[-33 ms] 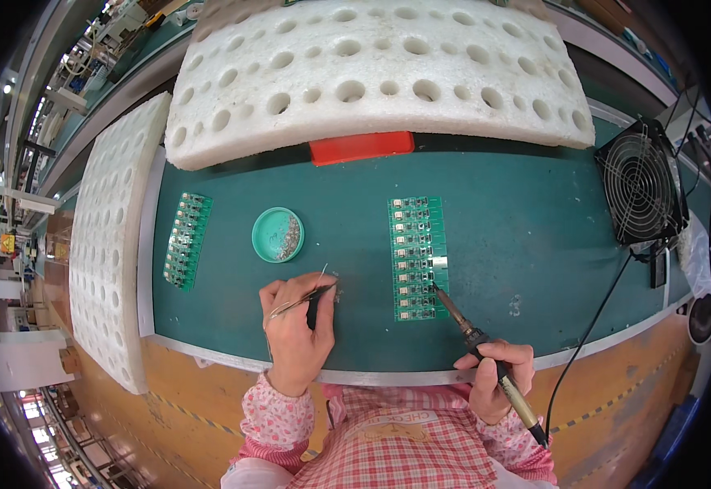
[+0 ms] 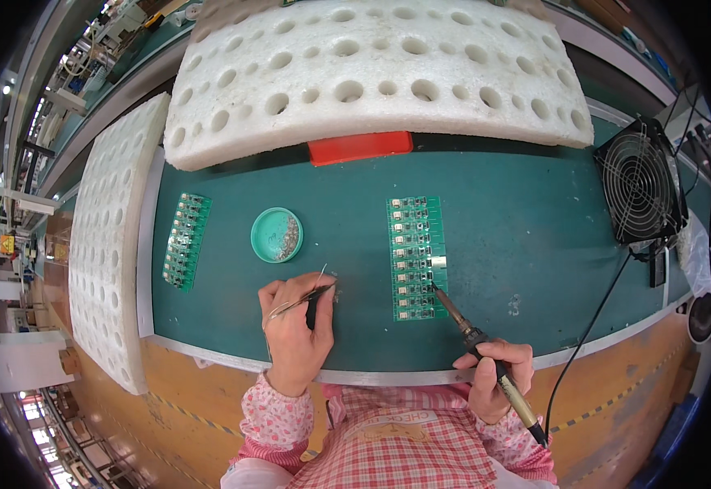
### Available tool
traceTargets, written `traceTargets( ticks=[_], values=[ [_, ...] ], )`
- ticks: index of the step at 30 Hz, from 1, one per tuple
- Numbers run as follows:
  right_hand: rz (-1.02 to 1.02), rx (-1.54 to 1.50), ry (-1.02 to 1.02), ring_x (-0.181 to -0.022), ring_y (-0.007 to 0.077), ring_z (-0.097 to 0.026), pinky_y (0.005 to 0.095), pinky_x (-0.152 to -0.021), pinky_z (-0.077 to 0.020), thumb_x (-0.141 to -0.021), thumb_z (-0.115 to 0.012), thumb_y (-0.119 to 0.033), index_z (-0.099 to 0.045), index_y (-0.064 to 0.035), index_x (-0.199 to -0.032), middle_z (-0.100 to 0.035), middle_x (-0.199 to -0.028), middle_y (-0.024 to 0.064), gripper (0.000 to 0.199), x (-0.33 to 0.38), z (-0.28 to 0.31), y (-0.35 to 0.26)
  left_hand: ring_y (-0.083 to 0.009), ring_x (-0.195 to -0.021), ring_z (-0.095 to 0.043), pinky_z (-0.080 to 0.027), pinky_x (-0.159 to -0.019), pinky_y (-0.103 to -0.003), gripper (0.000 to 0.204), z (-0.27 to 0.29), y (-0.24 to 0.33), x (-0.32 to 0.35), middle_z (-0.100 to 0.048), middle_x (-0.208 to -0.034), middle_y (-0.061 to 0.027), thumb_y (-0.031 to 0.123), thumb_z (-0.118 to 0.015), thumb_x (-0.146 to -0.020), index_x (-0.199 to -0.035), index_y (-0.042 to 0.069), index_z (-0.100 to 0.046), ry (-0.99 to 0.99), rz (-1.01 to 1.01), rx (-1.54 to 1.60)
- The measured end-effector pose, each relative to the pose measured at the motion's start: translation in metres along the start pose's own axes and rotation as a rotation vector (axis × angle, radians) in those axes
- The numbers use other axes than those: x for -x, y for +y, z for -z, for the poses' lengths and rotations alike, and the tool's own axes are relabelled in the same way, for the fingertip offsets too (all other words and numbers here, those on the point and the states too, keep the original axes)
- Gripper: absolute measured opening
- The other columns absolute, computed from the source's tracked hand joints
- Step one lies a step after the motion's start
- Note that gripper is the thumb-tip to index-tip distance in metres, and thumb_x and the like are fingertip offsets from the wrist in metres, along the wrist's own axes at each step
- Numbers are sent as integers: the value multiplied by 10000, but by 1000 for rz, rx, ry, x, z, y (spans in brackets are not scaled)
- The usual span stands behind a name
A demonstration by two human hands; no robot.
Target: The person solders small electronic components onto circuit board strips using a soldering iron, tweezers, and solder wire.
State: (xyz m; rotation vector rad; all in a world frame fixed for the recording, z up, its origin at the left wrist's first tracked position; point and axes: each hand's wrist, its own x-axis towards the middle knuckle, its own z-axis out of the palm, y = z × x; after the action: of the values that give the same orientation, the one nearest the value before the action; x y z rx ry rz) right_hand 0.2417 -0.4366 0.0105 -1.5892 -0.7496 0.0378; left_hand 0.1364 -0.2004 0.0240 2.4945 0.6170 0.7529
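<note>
The right hand (image 2: 494,379) is clamped on a soldering iron (image 2: 486,354), its tip touching the green circuit board panel (image 2: 416,257) at its lower right edge; how many joints are finished is too small to tell. The left hand (image 2: 294,326) pinches tweezers (image 2: 302,301) and solder wire beside it. Beyond, a round dish (image 2: 276,235) and a second panel (image 2: 187,240) lie well apart, leaving open green mat (image 2: 526,220) before the white foam trays (image 2: 372,65) and the fan (image 2: 640,187) at right.

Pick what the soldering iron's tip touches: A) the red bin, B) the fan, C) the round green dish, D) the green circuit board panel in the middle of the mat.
D: the soldering iron in the right hand has its tip on the middle circuit board panel.
</note>
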Motion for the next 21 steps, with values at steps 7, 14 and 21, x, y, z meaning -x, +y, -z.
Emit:
traceTargets(
  ticks=[7, 14, 21],
  values=[
    [8, 11, -26, -591, 182, -709, 284, -524, -537, -935, -659, -59, -550, -2, -1066, -678, -661, 100, 179, -3, 2, -1, -269, -898, -646, -479, -828, -361, 177, 0, 15, 0, -711, -997, -90, -80, -684, -837, -984, 18, -684, -34, 12, 130],
    [-10, 23, -52, -628, 194, -724, 298, -542, -550, -934, -655, -49, -543, -11, -1088, -693, -701, 101, 194, -3, 4, -3, -269, -888, -659, -508, -790, -350, 206, -11, 31, -1, -712, -988, -103, -92, -705, -814, -990, 14, -689, -206, -106, 320],
    [-1, 25, -64, -630, 198, -725, 308, -545, -558, -931, -656, -39, -536, -13, -1094, -692, -716, 105, 204, -4, 5, -3, -273, -876, -663, -501, -772, -354, 238, -15, 35, -1, -715, -990, -105, -79, -709, -815, -1023, 35, -684, -231, -124, 291]
  ],
)
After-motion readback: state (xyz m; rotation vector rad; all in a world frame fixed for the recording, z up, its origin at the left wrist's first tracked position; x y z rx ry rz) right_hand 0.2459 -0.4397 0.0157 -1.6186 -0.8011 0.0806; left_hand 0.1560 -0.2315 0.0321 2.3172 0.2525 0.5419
